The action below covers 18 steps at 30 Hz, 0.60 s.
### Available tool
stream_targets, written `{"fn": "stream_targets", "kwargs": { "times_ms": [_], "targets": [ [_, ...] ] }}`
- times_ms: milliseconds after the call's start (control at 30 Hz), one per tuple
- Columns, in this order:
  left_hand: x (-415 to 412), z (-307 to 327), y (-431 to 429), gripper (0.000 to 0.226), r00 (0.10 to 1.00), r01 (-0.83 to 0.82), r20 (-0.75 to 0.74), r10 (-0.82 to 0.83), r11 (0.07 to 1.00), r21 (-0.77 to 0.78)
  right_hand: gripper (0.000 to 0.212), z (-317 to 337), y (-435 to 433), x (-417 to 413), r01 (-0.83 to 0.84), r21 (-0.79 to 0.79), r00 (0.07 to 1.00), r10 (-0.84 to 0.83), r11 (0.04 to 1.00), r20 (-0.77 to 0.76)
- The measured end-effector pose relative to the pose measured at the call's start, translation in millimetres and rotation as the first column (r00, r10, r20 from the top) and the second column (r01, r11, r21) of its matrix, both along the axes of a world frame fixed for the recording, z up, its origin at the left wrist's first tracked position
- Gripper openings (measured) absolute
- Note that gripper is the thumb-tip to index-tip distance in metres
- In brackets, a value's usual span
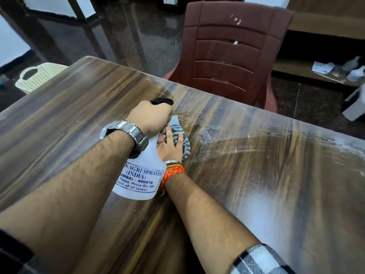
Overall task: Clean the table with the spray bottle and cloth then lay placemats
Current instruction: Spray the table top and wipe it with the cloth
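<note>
left hand (153,117) is clamped around the neck of the white spray bottle (141,178), held above the wooden table (256,175); right hand (170,148), fingers spread, presses the striped cloth (182,138) flat on the tabletop.

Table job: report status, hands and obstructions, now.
Left hand gripping bottle, held above table. Right hand flat on cloth, pressing it to the tabletop. Wet streaks right side. No placemats visible. Nothing in the way.
</note>
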<state>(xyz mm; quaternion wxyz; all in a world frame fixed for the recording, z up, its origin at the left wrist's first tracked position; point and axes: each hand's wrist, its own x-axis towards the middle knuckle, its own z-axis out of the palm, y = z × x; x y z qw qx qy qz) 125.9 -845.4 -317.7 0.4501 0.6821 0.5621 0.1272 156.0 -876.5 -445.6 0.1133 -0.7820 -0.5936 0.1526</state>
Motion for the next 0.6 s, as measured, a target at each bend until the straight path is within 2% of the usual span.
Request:
{"fn": "stream_targets", "kwargs": {
  "times_ms": [33,100,233,300,400,467,533,600],
  "targets": [
    [3,1,0,0.017,1.000,0.000,-0.019,0.001,1.000,0.028,0.048,2,-1,1,-0.039,-0.066,0.997,0.035,0.997,-0.062],
    [5,2,-3,0.019,0.999,-0.005,-0.048,0.009,0.997,0.074,0.049,9,-5,6,-0.060,-0.088,0.997,0.056,0.994,-0.049],
    [3,-3,-24,0.021,1.000,0.030,-0.006,-0.030,0.999,-0.031,0.059,11,-12,26,-0.096,-0.095,0.995,0.094,0.991,-0.034],
    [-1,-8,-34,0.019,0.999,0.040,-0.010,-0.041,0.999,-0.035,0.066,6,-15,56,0.002,-0.073,0.999,0.001,0.997,0.032],
    [-7,-13,-46,0.019,1.000,-0.019,-0.007,0.019,0.999,-0.036,0.054,-7,-33,143,0.291,-0.069,0.956,-0.287,0.954,0.068],
    [-13,-17,-51,0.021,0.998,-0.070,0.003,0.070,0.997,-0.026,0.053,-11,-71,210,0.509,-0.097,0.860,-0.501,0.855,0.102],
    [-17,-18,-58,0.024,0.998,-0.068,-0.006,0.068,0.998,-0.011,0.054,-10,-126,259,0.726,-0.131,0.687,-0.718,0.675,0.111],
    [-22,-16,-64,0.025,0.998,-0.057,-0.007,0.057,0.998,-0.005,0.055,-7,-165,277,0.852,-0.179,0.513,-0.853,0.492,0.100]
  ]
}}
